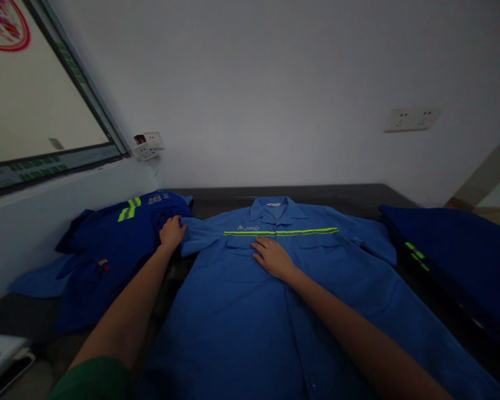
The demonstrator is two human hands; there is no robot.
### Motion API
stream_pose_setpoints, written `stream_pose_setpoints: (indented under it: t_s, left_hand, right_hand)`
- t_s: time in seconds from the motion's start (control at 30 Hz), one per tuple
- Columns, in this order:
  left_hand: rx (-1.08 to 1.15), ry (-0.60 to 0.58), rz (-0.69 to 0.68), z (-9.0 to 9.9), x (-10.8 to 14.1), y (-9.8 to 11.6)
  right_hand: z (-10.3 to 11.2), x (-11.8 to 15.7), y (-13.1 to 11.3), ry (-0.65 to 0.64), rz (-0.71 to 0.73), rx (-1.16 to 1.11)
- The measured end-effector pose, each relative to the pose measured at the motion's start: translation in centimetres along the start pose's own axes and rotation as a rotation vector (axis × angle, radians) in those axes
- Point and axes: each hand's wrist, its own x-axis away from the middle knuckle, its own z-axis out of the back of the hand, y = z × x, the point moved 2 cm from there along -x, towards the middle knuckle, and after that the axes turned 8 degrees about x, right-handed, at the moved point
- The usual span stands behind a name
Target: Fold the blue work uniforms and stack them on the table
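A light blue work shirt point(241, 311) lies spread out front side up, its collar toward the wall and a yellow-green stripe across the chest. My left hand point(172, 232) is at the end of the shirt's left-side sleeve, its fingers closed on the cuff. Flat on the chest, just below the stripe and near the button line, rests my right hand point(272, 256) with its fingers spread and nothing held.
Dark blue garments point(125, 244) lie in a heap at the left, and another dark blue garment point(462, 250) is at the right. The dark table point(341, 193) meets the wall behind. A white object point(2, 355) stands at the lower left.
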Motion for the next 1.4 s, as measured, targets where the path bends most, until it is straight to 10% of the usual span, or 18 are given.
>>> stream_pose_setpoints:
  t_s: [0.17,0.3,0.7,0.97,1.2,1.4]
  left_hand:
    - [0.049,0.070,-0.282,-1.4,1.8,5.4]
    - [0.068,-0.245,-0.359,-5.5,4.0,7.7]
    - [-0.163,-0.353,-0.014,-5.9,0.5,3.2]
    - [-0.053,-0.317,-0.293,-5.6,3.1,4.5]
    - [0.090,-0.179,-0.328,-0.4,6.1,3.3]
    - [0.420,-0.399,-0.380,7.8,16.7,2.1]
  right_hand:
    - [-0.3,-0.1,0.1,0.006,0.009,0.014]
    - [-0.4,-0.1,0.2,0.005,0.006,0.003]
    - [-0.4,-0.1,0.4,-0.028,0.018,-0.013]
    - [-0.4,-0.1,0.5,-0.008,0.020,-0.026]
    - [-0.4,-0.1,0.3,0.006,0.025,-0.002]
    - [0.9,0.6,0.0,0.118,0.039,-0.004]
